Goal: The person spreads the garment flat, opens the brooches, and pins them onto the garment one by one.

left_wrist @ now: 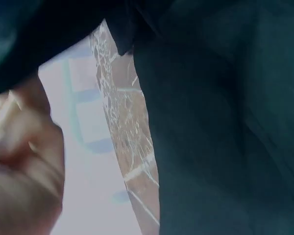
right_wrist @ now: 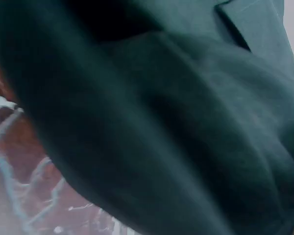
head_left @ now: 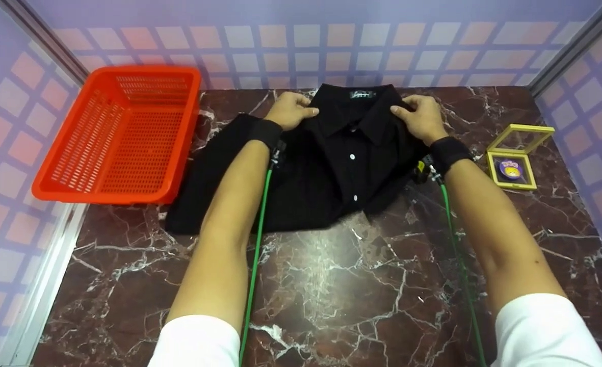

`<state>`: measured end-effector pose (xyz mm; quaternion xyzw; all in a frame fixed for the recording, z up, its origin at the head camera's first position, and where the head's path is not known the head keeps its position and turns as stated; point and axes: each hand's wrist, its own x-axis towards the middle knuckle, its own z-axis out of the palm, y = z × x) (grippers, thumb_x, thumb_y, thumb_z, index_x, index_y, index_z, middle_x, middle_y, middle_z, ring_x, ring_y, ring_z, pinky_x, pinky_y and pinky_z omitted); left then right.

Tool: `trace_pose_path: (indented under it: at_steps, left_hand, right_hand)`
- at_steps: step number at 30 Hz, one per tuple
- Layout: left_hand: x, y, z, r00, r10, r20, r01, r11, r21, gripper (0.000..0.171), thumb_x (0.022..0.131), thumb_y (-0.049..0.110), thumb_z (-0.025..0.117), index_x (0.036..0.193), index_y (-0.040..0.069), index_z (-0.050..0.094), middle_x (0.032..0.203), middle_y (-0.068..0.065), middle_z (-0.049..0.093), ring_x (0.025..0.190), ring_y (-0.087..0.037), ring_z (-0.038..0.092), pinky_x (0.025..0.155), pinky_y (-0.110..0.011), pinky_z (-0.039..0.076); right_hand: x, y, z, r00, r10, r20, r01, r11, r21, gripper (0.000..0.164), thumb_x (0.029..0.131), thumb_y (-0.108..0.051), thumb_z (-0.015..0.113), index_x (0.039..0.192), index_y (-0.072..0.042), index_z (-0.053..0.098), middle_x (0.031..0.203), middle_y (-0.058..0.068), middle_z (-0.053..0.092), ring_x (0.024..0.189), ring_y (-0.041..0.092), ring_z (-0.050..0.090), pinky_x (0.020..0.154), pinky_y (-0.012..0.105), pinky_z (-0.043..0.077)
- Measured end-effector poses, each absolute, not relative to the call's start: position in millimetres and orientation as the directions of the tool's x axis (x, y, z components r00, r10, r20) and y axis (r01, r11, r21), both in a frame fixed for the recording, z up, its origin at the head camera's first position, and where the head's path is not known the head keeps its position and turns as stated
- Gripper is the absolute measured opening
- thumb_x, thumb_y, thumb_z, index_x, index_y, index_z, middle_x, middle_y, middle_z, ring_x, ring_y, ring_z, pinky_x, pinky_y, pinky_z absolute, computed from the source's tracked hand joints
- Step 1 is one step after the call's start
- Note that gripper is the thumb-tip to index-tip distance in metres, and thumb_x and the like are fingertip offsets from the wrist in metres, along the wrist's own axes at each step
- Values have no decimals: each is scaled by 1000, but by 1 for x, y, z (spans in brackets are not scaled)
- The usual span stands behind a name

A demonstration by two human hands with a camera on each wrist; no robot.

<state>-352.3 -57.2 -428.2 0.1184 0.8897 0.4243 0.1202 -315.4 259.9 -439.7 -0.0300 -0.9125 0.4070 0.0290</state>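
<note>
A black button-up shirt (head_left: 331, 153) with a collar and white buttons is spread over the marble-patterned table, its collar end raised toward the back wall. My left hand (head_left: 289, 109) pinches the shoulder beside the collar, thumb on the front of the cloth. On the other side my right hand (head_left: 423, 116) pinches the opposite shoulder in the same way. Dark fabric (left_wrist: 201, 127) fills much of the left wrist view, where part of the left hand shows at the left edge. In the right wrist view, loose folds of the shirt (right_wrist: 152, 132) hide nearly all of the right hand.
An orange-red plastic basket (head_left: 177, 191) stands at the left, overlapping the shirt's edge in the head view. At the right lies a small yellow-framed case (head_left: 515, 184) with its lid up and a round purple badge inside. Tiled-pattern walls enclose the table (head_left: 331, 285).
</note>
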Motion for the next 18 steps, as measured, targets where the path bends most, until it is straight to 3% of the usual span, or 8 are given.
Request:
trace_pose_path:
  at_steps: [4,11,15,18]
  left_hand:
    - [-355,-46,-437,-979,170,-114,40,703,710,35,88,31,62,115,8,65,112,-4,64,101,-14,58,89,-24,42]
    - [-351,-31,-441,-996,21,-89,-39,781,623,22,88,30,61,99,14,70,104,1,65,96,-16,58,87,-30,43]
    - [-353,-25,-446,-992,-56,-112,-112,794,597,20,87,33,62,88,14,68,97,1,66,93,-16,59,84,-33,45]
    - [-358,-21,-451,-985,-120,-128,-172,792,586,19,87,35,62,88,17,68,99,2,66,97,-17,59,84,-36,46]
  right_hand:
    - [-325,254,-445,-990,105,91,14,728,-686,45,86,-36,64,118,-4,61,116,13,62,108,26,55,93,35,41]
    - [-330,244,-458,-978,96,183,-33,802,-597,25,90,-28,60,111,-14,60,114,6,63,102,26,57,88,39,42]
    - [-334,244,-466,-977,19,213,-98,845,-525,20,93,-22,56,108,-16,68,114,7,64,103,29,58,88,41,44]
    - [-341,243,-472,-972,-89,216,-183,864,-470,24,93,-17,56,112,-8,67,119,16,58,111,33,52,94,44,40]
